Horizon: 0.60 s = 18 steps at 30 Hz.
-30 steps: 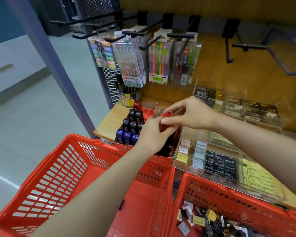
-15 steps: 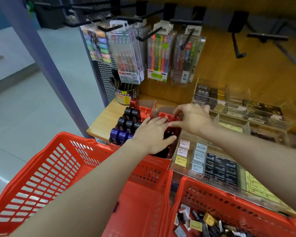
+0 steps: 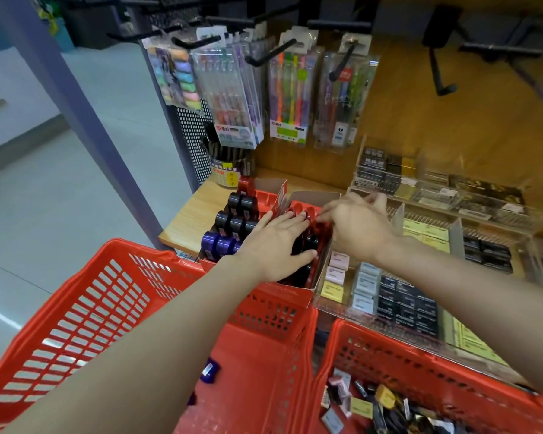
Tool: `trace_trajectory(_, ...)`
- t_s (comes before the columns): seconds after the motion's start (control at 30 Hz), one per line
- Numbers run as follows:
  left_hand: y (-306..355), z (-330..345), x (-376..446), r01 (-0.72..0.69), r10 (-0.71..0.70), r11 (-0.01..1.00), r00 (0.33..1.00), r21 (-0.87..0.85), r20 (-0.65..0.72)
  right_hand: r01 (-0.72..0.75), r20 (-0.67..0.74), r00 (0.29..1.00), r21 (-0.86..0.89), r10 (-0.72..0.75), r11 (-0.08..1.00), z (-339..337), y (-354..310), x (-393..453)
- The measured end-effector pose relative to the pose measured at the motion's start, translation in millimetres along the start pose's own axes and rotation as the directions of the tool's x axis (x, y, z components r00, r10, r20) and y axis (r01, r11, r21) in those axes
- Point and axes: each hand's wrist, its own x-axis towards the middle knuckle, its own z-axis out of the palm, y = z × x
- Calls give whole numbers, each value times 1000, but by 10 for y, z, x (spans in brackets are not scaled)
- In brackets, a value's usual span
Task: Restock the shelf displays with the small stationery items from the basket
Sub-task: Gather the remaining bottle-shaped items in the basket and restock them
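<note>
Nearest me sit two red baskets side by side: the left basket (image 3: 85,314) holds a lone purple item (image 3: 210,373) on its floor, and the right basket (image 3: 427,368) has a heap of small stationery items (image 3: 367,405) in its near-left corner. Beyond them, at the shelf's (image 3: 185,220) front edge, stands the red display box (image 3: 318,277) of black rolls. My left hand (image 3: 275,245) lies flat over it, fingers straight and spread, pressing down on the rolls. My right hand (image 3: 355,223) is at the box's far-right corner, fingers curled toward a red piece (image 3: 322,228) there; I think they pinch it, but the view is too blurred to be sure. Left of my hands, black and purple rolls (image 3: 232,227) stand in rows. To the right a clear tray (image 3: 386,296) holds small packets. Pen packs (image 3: 287,98) hang on hooks behind
</note>
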Motion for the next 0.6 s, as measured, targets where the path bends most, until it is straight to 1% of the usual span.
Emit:
trace_trajectory(0.1,2,-23,23,15,-15,1000,1000,6,17,-32,39,999,21,31,999,12,-52,-24)
trace_trajectory(0.2,51,-95,32,16,-17,1000,996,11,90,-63,136,989,28,58,998,-102,-119,-26)
trace_trajectory(0.23,69,-137,8,6,-5,1000,995,-12,98,-67,153,986,38,60,997,-163,-145,-40)
trace_trajectory(0.27,70,-195,-44,-8,12,998,997,-58,70,-70,131,990,72,60,995,-226,-175,-66)
trace_trajectory(0.3,43,-258,-128,-30,30,994,1000,-106,-4,-59,51,997,136,53,989,-278,-218,-103)
trace_trajectory(0.33,-9,-325,-253,-66,50,990,991,-125,-124,-12,-78,996,224,30,975,-310,-287,-153)
trace_trajectory(0.37,-84,-377,-412,-106,74,988,963,-112,-258,72,-214,977,322,-1,944,-326,-397,-227)
trace_trajectory(0.4,-171,-409,-597,-136,91,986,927,-100,-364,159,-309,951,410,-27,898,-327,-549,-319)
trace_trajectory(0.43,-262,-419,-808,-154,95,982,900,-105,-426,222,-344,938,486,-48,845,-300,-731,-423)
trace_trajectory(0.47,-350,-411,-1024,-145,79,982,899,-121,-431,247,-324,944,558,-66,793,-242,-929,-522)
trace_trajectory(0.5,-433,-378,-1233,-111,48,984,921,-141,-386,237,-269,960,622,-81,746,-153,-1129,-607)
trace_trajectory(0.53,-519,-319,-1425,-52,4,987,954,-154,-301,201,-189,977,671,-98,714,-36,-1321,-672)
trace_trajectory(0.57,-611,-235,-1595,17,-44,990,980,-143,-192,151,-96,988,697,-118,701,108,-1491,-713)
trace_trajectory(0.6,-715,-128,-1739,80,-88,991,994,-104,-69,93,3,991,704,-134,705,278,-1637,-736)
